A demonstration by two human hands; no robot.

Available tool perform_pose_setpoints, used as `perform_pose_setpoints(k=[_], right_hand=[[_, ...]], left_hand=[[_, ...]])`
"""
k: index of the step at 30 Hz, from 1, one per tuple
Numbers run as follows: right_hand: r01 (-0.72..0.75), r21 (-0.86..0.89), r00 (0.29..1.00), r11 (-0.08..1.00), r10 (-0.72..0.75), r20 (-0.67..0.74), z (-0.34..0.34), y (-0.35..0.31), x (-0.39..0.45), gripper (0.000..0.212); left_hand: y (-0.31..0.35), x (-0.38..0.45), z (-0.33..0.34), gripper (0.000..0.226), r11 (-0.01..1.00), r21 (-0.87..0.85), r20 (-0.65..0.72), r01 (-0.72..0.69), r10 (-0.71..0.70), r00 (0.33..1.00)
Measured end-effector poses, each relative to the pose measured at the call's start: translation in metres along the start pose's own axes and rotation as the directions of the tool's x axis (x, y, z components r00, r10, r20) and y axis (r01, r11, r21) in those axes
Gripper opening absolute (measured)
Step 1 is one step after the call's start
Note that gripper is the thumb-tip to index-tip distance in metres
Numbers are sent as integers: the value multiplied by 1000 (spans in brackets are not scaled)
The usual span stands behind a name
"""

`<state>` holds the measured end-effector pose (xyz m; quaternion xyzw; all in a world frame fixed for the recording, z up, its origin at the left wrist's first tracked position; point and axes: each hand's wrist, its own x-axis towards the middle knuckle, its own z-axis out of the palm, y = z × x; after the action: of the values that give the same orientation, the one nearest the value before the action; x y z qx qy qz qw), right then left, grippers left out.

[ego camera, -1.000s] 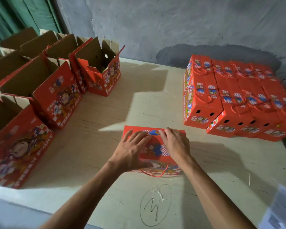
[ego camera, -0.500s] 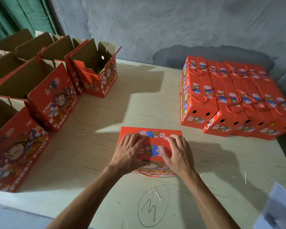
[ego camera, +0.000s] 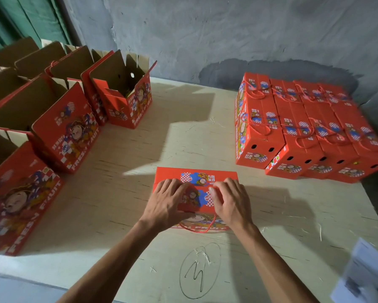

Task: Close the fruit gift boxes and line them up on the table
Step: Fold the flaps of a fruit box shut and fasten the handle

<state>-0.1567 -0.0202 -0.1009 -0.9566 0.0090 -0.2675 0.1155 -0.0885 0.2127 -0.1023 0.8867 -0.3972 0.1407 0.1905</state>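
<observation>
Both my hands, left [ego camera: 166,204] and right [ego camera: 231,202], press flat-fingered on the red fruit gift box [ego camera: 195,182], closing it. Next I judge it joins the closed row [ego camera: 310,132] beyond my right hand.

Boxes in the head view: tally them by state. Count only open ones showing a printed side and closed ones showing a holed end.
Open boxes, printed side showing: 4
Closed boxes, holed end showing: 4
Box pressed under left hand and right hand: 1
Total: 9
More stand behind both groups, too hidden to count.
</observation>
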Motion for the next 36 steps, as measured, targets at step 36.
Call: perform_pose_setpoints(k=[36], right_hand=[[-66,78,994,995,59,97,0,12,15,36]], left_hand=[[-8,2,-5,25,683,-497,53,536,-592,804]])
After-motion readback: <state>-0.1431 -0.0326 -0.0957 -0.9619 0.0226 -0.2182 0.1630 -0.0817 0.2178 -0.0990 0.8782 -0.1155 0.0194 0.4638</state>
